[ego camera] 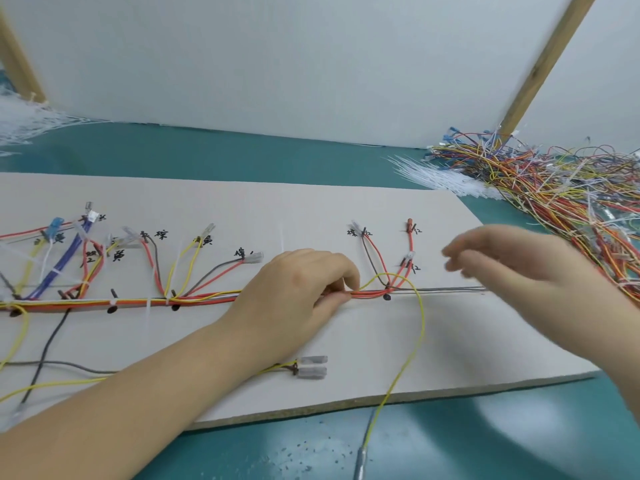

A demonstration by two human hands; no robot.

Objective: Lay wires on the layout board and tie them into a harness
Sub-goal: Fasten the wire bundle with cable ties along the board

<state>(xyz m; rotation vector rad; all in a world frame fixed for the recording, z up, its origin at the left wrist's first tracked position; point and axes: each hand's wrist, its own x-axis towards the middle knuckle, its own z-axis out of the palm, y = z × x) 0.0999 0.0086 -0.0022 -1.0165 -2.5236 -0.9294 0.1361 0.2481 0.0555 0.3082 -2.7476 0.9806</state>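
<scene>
— What are the two hands doing?

— The left hand lies on the layout board, its fingertips pinching the wire bundle down against the board just left of a black peg mark. The right hand hangs above the board's right end, blurred, fingers loosely spread and grasping nothing that I can make out.

— And the harness itself?

— The bundle, mostly red and orange with yellow in it, runs left to right along the middle of the board, and thin grey wires carry on past the left hand toward the right edge. I count at least three white cable ties round it left of the hand. One yellow wire loops up beside the fingers, then trails down off the board's near edge to a clear-sleeved terminal over the teal worktop.

— Anything loose on the board?

— Two clear-sleeved terminals lie side by side near the front edge, beside the left forearm. Branches fan upward to handwritten labels; one red-tipped lead stands apart at upper right.

— Beyond the board?

— One tangled heap of coloured wires at right, with a fan of white ties touching it, and another white pile at far left.
</scene>
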